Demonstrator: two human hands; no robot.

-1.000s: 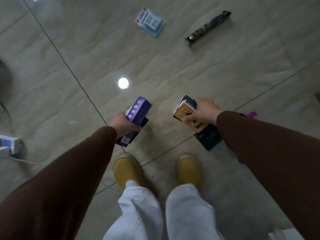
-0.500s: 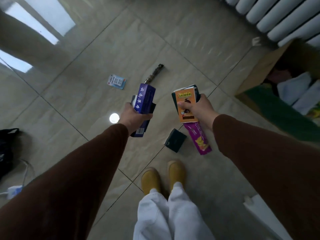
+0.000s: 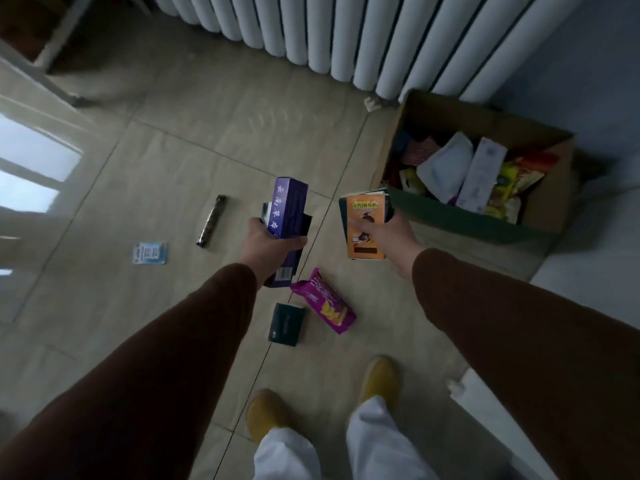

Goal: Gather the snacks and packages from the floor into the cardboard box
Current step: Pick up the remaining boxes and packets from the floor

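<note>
The cardboard box [image 3: 481,225] sits open ahead and to the right — nearer the right hand [image 3: 382,233], which grips an orange packet [image 3: 364,230]. The left hand [image 3: 273,247] clutches a purple carton [image 3: 289,209], farther from the box.

Cardboard box [image 3: 540,216] on floor at right, before radiator [image 3: 346,32]. 4 packages on floor left of it: card [image 3: 150,253], bar [image 3: 212,220], snack pack [image 3: 323,305], small box [image 3: 286,324].
</note>
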